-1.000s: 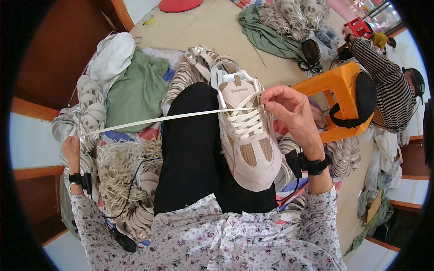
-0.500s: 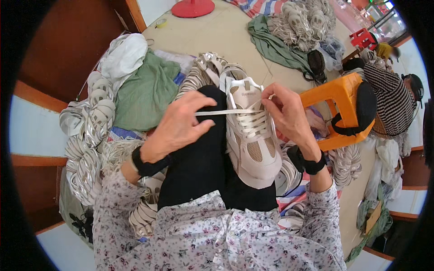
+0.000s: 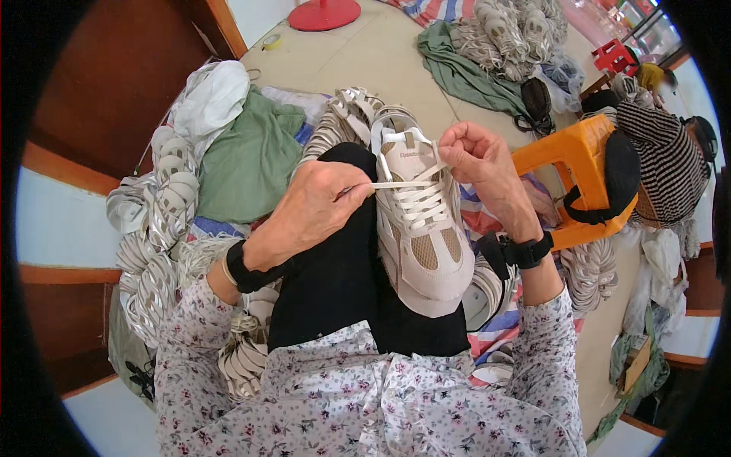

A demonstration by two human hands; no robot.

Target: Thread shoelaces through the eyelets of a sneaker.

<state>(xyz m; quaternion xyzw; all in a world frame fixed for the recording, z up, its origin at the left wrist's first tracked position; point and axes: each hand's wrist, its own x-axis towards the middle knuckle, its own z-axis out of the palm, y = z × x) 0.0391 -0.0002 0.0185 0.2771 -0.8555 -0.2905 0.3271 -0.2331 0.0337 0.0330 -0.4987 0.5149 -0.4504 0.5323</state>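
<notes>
Two lace stretches (image 3: 392, 184) pinched: one by left hand (image 3: 316, 206), now closed after being spread, one by right hand (image 3: 480, 164); shoe (image 3: 423, 254) propped on lap (image 3: 324, 289), lacing apparently being tightened

I can see a white floral-print shirt (image 3: 327, 404) with purplish blossoms and long sleeves (image 3: 547, 365), black trousers (image 3: 324, 282), and black wrist straps (image 3: 531, 252) on both sides.

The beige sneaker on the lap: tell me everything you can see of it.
The beige sneaker has a matte-looking upper, tan mesh toe panels, a lettered tongue and crisscrossed white laces. It rests laced side up on the black-trousered legs, toe toward the person. The left hand pinches a taut lace; the right hand holds lace near the tongue.
</notes>
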